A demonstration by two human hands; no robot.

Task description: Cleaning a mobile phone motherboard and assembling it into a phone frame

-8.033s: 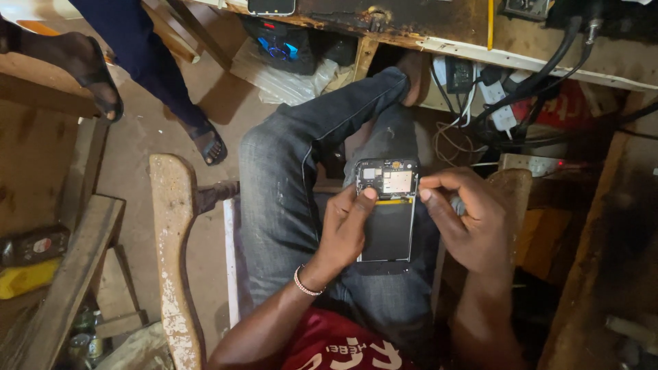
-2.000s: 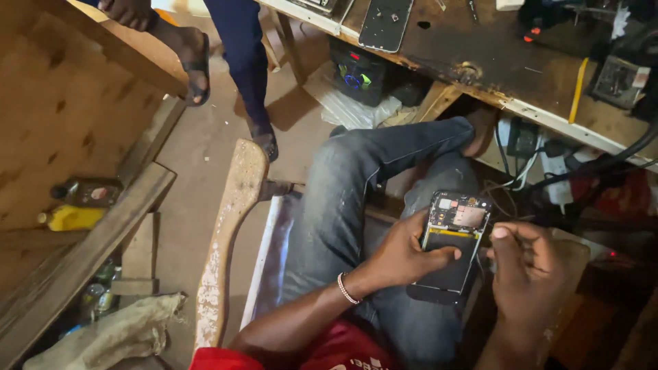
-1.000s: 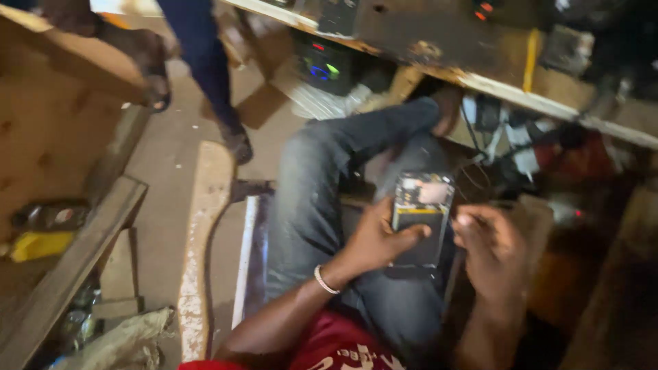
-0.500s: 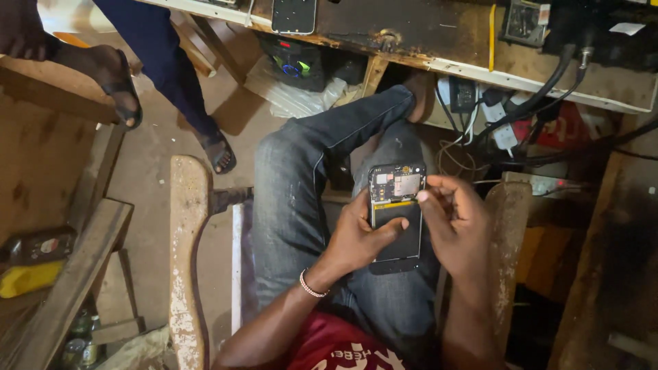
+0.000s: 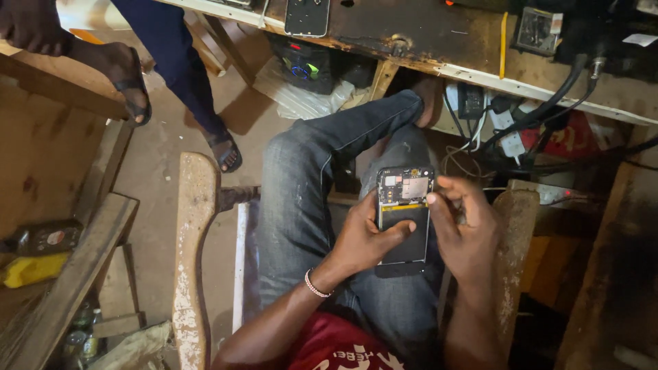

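Note:
An opened phone [image 5: 403, 209] with its back cover off lies over my lap, its circuit board and black battery showing. My left hand [image 5: 367, 236] grips its left edge, thumb across the lower part of the battery. My right hand [image 5: 466, 229] holds the right edge, with a fingertip pressed on the upper right corner of the board. Both hands rest above my jeans-clad knees [image 5: 308, 178].
A worn wooden workbench [image 5: 439, 41] runs along the top, with another phone [image 5: 306, 15] lying on it. Cables and chargers [image 5: 500, 130] hang under it. Another person's sandalled feet [image 5: 223, 147] stand at upper left. A wooden bench plank [image 5: 192, 253] lies to my left.
The view has swung about and settled. My right fingertip has shifted slightly on the top of the board, while my left hand keeps the same hold on the phone.

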